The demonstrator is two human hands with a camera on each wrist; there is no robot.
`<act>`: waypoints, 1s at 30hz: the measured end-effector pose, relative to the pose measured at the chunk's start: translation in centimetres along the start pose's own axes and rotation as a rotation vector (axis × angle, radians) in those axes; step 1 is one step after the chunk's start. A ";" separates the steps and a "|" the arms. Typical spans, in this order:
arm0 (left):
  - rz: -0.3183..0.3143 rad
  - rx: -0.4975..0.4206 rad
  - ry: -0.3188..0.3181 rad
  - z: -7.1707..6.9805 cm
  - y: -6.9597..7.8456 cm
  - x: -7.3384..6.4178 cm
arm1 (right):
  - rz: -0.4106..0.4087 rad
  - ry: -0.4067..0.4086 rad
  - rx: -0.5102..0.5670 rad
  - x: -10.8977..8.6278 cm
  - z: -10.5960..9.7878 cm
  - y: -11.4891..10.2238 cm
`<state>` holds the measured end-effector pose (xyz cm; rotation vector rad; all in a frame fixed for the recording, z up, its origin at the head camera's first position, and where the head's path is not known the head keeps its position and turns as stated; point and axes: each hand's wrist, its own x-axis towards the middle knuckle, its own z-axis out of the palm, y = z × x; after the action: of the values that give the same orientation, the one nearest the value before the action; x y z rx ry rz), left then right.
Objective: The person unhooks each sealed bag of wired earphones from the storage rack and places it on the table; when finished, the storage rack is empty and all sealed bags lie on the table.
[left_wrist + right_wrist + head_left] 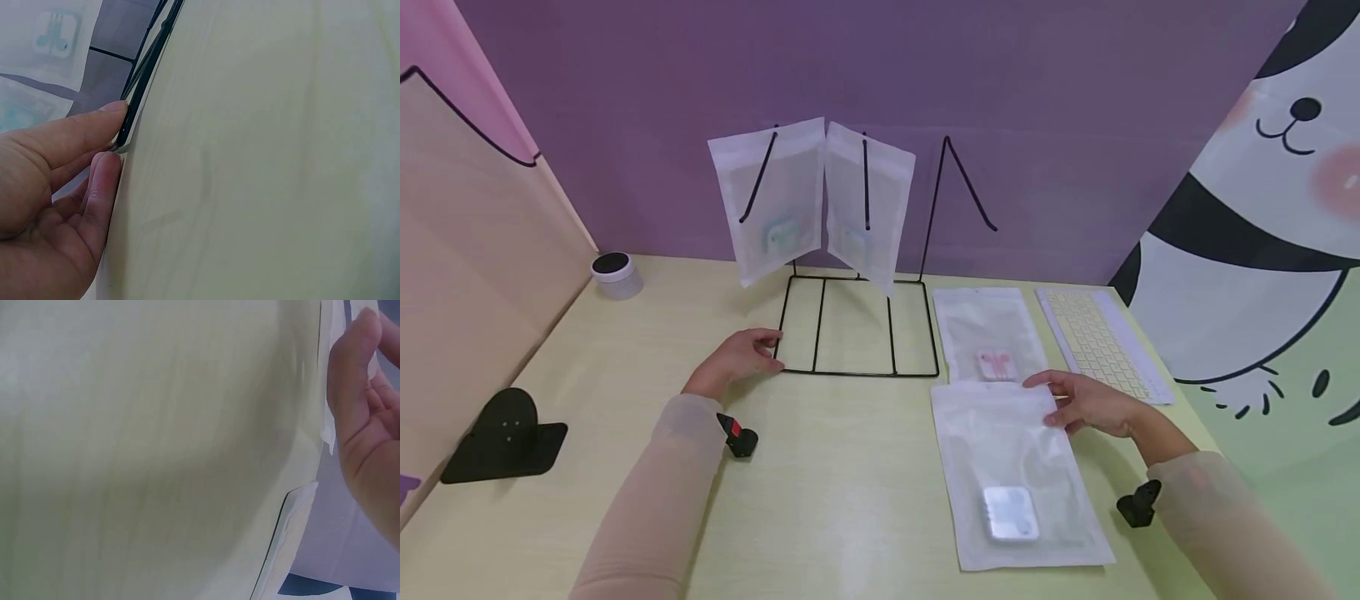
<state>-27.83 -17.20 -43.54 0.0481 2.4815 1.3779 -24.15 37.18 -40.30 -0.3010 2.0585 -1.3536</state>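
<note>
A black wire display rack (853, 374) stands at the back of the table, with three upright prongs. My left hand (741, 358) grips its front left corner, thumb and fingertips at the wire (140, 87) in the left wrist view. On two prongs hang white zip pouches, the left pouch (801, 187) and the middle pouch (891, 183), with small pale items showing through. The right prong (967, 182) is bare. My right hand (1093, 402) pinches the upper right edge of a white pouch (977, 450) lying flat, a white square case (1011, 512) inside.
Behind that pouch lies another white pouch (977, 321) with a pink-marked item. A white keyboard (1097, 342) lies at the right edge. On the left stand a black-topped jar (617, 279) and a black heart-shaped stand (508, 433). Walls close off the back and left.
</note>
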 end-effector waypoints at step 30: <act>-0.009 -0.019 -0.002 -0.1 0.4 -0.2 | 0.156 0.108 -0.343 -0.4 1.2 -4.2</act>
<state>-27.76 -17.14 -43.10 0.0345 2.4634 1.3973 -23.79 34.63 -36.73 -0.2107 2.3512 -0.9407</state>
